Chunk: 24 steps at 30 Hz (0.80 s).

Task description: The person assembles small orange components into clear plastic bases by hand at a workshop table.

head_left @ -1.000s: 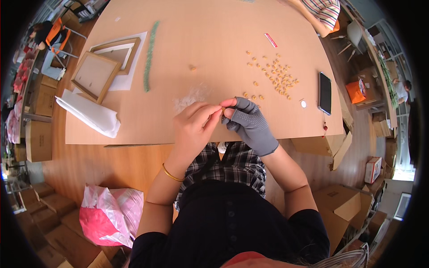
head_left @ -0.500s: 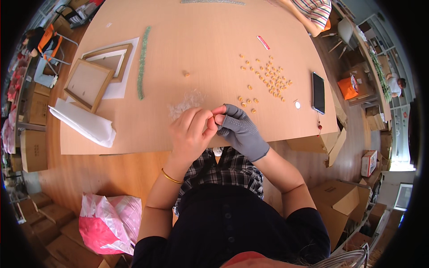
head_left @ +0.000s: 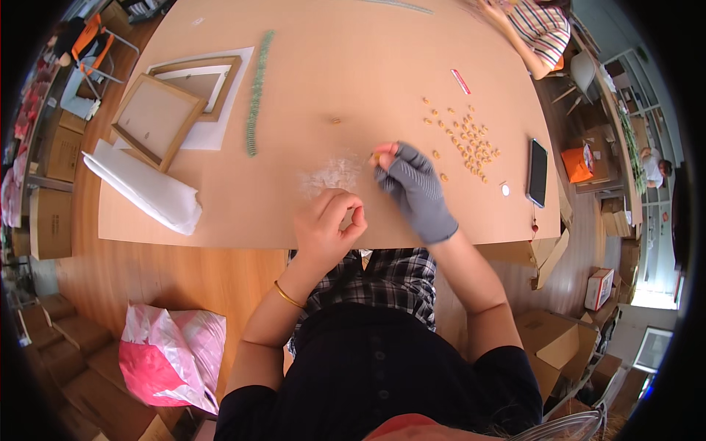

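Observation:
Near the table's front edge my bare left hand (head_left: 329, 223) is curled, thumb and forefinger bent together in a ring. Whether something small sits in that pinch is hidden. My right hand (head_left: 418, 192), in a grey dotted glove that leaves the fingertips bare, is raised ahead and to the right. Its thumb and fingers pinch a small yellow-brown piece (head_left: 378, 157). Between and beyond the hands lies a loose heap of clear, thin plastic bits (head_left: 329, 176). To the right, many similar yellow-brown pieces (head_left: 471, 140) are scattered. One single brown piece (head_left: 336, 120) lies apart, farther off.
At the left lie two wooden frames (head_left: 197, 110), a white wrapped bundle (head_left: 145, 192) and a green coiled strip (head_left: 258, 95). A phone (head_left: 537, 173), a white disc (head_left: 505, 189) and a red-and-white strip (head_left: 460, 81) lie right. Another person (head_left: 540, 33) sits at the far right.
My hands have parted: the right moved forward and up with the yellow-brown piece, while the left stayed low and curled. The whole view has shifted, so the table's things appear farther right.

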### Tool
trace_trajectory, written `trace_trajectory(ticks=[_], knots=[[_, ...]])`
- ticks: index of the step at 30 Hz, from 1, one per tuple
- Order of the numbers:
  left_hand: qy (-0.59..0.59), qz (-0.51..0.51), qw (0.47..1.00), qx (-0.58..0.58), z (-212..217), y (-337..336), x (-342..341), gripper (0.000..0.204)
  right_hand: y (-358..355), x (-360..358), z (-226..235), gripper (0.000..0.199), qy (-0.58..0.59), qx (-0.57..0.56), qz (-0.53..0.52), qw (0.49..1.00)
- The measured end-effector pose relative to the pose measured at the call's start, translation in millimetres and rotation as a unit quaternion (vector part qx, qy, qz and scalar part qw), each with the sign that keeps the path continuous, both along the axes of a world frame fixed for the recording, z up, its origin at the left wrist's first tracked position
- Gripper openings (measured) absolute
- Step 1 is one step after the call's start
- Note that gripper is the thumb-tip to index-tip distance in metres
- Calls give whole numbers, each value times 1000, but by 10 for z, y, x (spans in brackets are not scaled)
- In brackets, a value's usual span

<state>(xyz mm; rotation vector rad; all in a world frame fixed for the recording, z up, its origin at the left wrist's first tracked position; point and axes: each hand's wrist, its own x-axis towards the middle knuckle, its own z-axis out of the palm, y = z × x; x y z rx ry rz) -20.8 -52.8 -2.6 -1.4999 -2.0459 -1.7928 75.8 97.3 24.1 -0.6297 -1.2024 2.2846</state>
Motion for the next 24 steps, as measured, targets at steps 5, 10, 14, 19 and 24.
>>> trace_trajectory(ticks=[5, 10, 14, 19, 24], knots=[[-2, -12, 998, -66, -55, -48, 43, 19, 657, -493, -115, 13, -183, 364, -22, 913], [13, -19, 997, -76, -66, -72, 0, 15, 843, -1062, -68, 11, -258, 618, 57, 741], [11, -16, 997, -79, -59, -60, -14, 15, 935, -1213, -121, 12, -239, 660, 111, 704], [20, -14, 996, -80, -74, -71, 4, 15, 934, -1158, -90, 14, -217, 588, 175, 759], [-2, -11, 996, -84, -69, -69, 24, 16, 909, -1048, 8, 14, -232, 585, 133, 766]])
